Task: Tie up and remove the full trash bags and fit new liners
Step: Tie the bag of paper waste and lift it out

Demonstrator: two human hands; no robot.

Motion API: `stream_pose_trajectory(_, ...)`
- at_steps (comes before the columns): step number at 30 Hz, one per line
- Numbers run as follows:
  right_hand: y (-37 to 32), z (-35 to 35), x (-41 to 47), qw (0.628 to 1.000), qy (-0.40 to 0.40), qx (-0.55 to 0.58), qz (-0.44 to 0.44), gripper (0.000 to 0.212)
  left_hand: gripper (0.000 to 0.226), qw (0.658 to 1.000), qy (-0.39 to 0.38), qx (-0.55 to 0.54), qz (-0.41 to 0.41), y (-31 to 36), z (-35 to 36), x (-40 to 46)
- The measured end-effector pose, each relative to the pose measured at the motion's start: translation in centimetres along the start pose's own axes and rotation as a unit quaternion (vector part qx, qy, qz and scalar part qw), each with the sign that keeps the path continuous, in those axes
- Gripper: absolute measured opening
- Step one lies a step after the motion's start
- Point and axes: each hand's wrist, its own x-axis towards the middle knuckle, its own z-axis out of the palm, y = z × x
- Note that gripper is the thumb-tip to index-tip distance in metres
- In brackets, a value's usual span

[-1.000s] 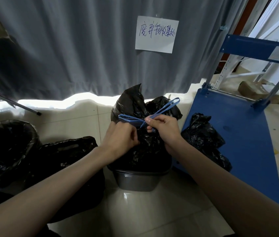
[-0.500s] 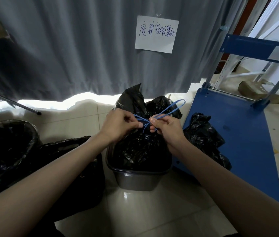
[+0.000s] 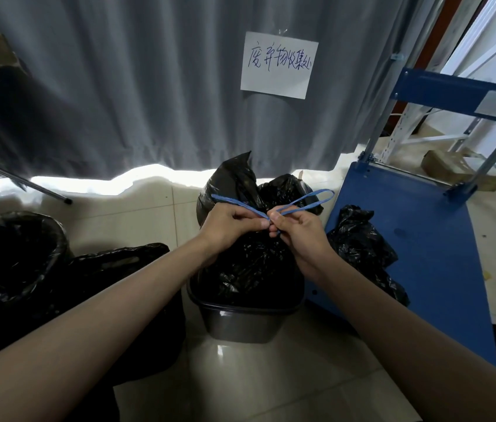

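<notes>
A full black trash bag (image 3: 249, 263) sits in a small dark grey bin (image 3: 240, 322) on the tiled floor at the middle. Its blue drawstring (image 3: 307, 202) forms two loops above the bag's gathered top. My left hand (image 3: 228, 226) pinches the left loop, and my right hand (image 3: 298, 233) pinches the right loop where the two cross. Both hands meet just over the bag's neck, which they partly hide.
A second bin with a black liner (image 3: 12, 254) stands at the left, a flat black bag (image 3: 113, 269) beside it. A blue platform cart (image 3: 417, 239) at the right carries a crumpled black bag (image 3: 359, 242). Behind hangs a grey curtain (image 3: 119, 86) with a paper sign (image 3: 278, 65).
The hands have risen and drawn the blue loops out sideways, crossing them over the bag's neck. The bag's top has been pulled tighter.
</notes>
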Motion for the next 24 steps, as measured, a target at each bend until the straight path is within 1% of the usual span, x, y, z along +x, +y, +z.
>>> stream_pose_trajectory(2, 0.2, -0.1, 0.0, 1.0, -0.005, -0.006, 0.001, 0.01, 0.023, 0.995, 0.0, -0.092, -0.025, 0.2, 0.1, 0.0)
stream_pose_trajectory(4, 0.3, 0.1, 0.1, 1.0, -0.008, -0.008, 0.002, 0.009, 0.026, 0.991, 0.0, -0.133, -0.025, 0.5, 0.0, 0.2)
stream_pose_trajectory(5, 0.3, 0.1, 0.1, 1.0, -0.006, -0.013, 0.001, 0.01, 0.03, 0.992, 0.003, -0.123, -0.013, 0.6, 0.0, 0.3)
stream_pose_trajectory(7, 0.4, 0.1, 0.2, 1.0, 0.001, -0.023, 0.0, 0.01, 0.032, 0.998, 0.013, -0.061, 0.01, 0.8, -0.1, 0.3)
stream_pose_trajectory(10, 0.6, 0.1, 0.3, 1.0, 0.012, -0.028, 0.0, 0.008, 0.019, 0.999, 0.038, 0.022, 0.019, 0.8, 0.0, 0.5)
stream_pose_trajectory(15, 0.6, 0.1, 0.4, 1.0, 0.015, -0.022, -0.002, 0.007, 0.015, 0.995, 0.057, 0.066, 0.043, 1.3, 0.1, 0.1)
stream_pose_trajectory(20, 0.6, 0.3, 0.3, 0.998, 0.037, -0.044, 0.013, 0.013, 0.016, 0.987, 0.057, 0.129, 0.073, 1.2, 0.6, 0.1)
stream_pose_trajectory(22, 0.5, 0.3, 0.3, 0.997, 0.049, -0.053, 0.022, 0.016, 0.016, 0.982, 0.05, 0.15, 0.102, 1.1, 0.6, 0.0)
stream_pose_trajectory(23, 0.3, 0.4, 0.2, 0.997, 0.056, -0.055, 0.029, 0.018, 0.015, 0.973, 0.049, 0.177, 0.139, 1.1, 0.6, -0.2)
stream_pose_trajectory(24, 0.2, 0.5, 0.3, 0.996, 0.061, -0.054, 0.038, 0.019, 0.013, 0.955, 0.051, 0.221, 0.192, 1.1, 0.6, -0.4)
